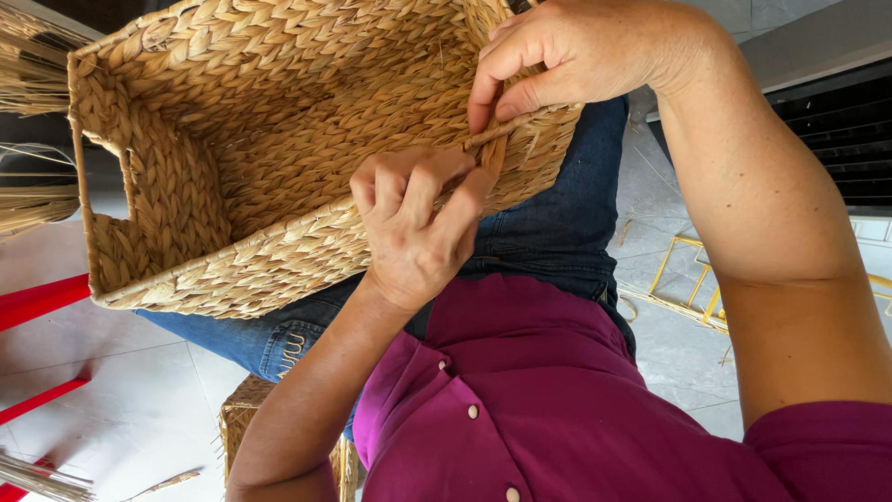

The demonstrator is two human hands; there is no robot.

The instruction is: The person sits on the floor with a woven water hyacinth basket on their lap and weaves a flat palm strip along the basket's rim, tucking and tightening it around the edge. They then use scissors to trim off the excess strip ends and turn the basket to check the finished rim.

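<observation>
Both hands work at the near rim of a rectangular woven basket (251, 177) resting on our lap. Our left hand (418, 228) is curled, thumb & fingers pinching a straw strand (492, 135) at the rim. Our right hand (581, 56), just above the left, pinches the same strand at the basket's corner. Below the basket: jeans (557, 223), magenta shirt (557, 400).

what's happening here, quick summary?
A person sits with a rectangular woven basket tilted on their lap, its open side toward the camera. Both hands work one corner of its rim: the right hand pinches a strand at the edge, and the left hand grips the rim just below it. Loose dry fibre lies at the left, and a yellow wire frame sits on the tiled floor.
</observation>
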